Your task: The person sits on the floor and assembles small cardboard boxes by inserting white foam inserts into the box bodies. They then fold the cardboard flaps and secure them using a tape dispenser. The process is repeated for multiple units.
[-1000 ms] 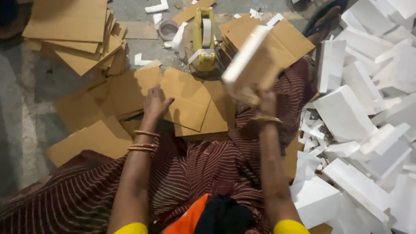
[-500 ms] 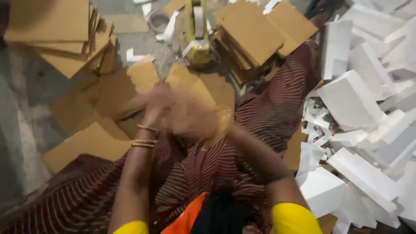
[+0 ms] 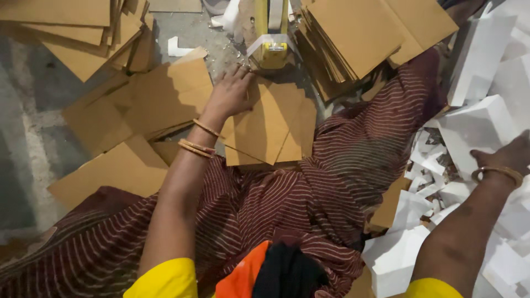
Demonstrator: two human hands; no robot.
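The left hand (image 3: 231,94) lies flat, fingers spread wide, on a small stack of brown cardboard sheets (image 3: 270,129) resting on the striped lap. Just beyond its fingers stands a yellow tape dispenser (image 3: 270,38). The right hand (image 3: 505,157) rests on white foam blocks (image 3: 475,132), fingers loosely open, grasping nothing.

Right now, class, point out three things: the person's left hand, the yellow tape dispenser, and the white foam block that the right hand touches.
left hand (image 3: 229,94), head view, on the back of the hand.
yellow tape dispenser (image 3: 271,55), head view, on its yellow front end.
white foam block (image 3: 469,129), head view, on its flat top face.
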